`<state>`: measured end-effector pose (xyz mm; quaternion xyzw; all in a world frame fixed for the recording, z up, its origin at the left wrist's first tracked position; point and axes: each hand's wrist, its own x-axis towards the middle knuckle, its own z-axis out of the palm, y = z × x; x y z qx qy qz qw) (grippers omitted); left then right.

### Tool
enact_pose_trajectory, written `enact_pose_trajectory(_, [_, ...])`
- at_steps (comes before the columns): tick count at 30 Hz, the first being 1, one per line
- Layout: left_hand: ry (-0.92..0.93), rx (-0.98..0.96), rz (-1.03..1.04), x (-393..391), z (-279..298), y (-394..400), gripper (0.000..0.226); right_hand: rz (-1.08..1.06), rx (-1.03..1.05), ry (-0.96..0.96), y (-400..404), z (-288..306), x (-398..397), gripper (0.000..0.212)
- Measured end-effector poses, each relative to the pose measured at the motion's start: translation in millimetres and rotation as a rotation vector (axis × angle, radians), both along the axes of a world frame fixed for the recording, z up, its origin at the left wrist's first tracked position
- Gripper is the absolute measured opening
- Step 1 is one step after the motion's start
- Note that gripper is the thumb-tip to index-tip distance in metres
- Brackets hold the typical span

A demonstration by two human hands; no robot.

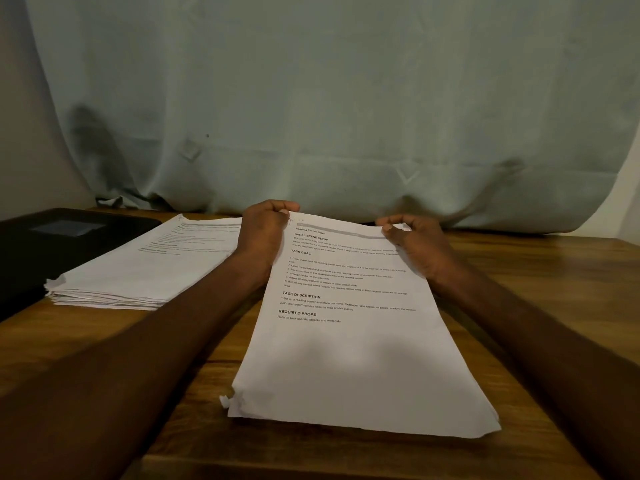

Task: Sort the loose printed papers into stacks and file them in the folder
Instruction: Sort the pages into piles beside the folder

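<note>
A thin stack of printed papers (pixel 353 355) lies lengthwise on the wooden table in front of me, its near left corner crumpled. My left hand (pixel 265 230) pinches the far left corner of this stack. My right hand (pixel 414 240) pinches its far right corner. To the left sits a thicker stack of printed papers (pixel 145 268), untouched. A black folder (pixel 52 244) lies at the far left, partly under that thicker stack.
The wooden table (pixel 540 289) runs to a pale green curtain (pixel 329 109) hanging along its far edge. Bare wood shows to the right of the papers and along the near edge.
</note>
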<state>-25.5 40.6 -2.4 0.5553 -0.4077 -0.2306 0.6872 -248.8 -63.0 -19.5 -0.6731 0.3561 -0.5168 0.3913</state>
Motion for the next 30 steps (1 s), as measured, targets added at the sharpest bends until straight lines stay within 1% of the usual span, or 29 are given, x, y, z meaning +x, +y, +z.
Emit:
enact_pose_trajectory(6, [-0.055, -0.013, 0.028, -1.4, -4.5, -1.2, 0.025, -0.024, 0.002, 0.050, 5.5, 2.5, -0.9, 0.022])
enact_pose_trajectory(11, [-0.070, -0.018, 0.035, -0.2, -4.9, -1.2, 0.027, -0.044, 0.002, 0.098, 14.6, 6.0, -1.7, 0.017])
enact_pose_trajectory(18, [-0.059, -0.028, 0.022, -0.8, -3.8, 1.1, 0.026, -0.029, 0.056, 0.093, 22.4, 9.0, -5.6, 0.010])
enact_pose_trajectory(23, [-0.075, -0.009, 0.030, 1.3, -3.4, 0.5, 0.027, 0.024, 0.171, 0.064, 26.7, 9.6, -5.6, 0.002])
enact_pose_trajectory(27, [-0.072, -0.004, 0.029, 1.3, -3.1, 0.6, 0.027, 0.066, 0.231, 0.006, 25.3, 10.8, -7.4, 0.008])
enact_pose_trajectory(30, [-0.061, -0.005, 0.008, 1.9, -4.0, 1.2, 0.027, 0.092, 0.247, -0.057, 24.0, 9.8, -5.9, 0.006])
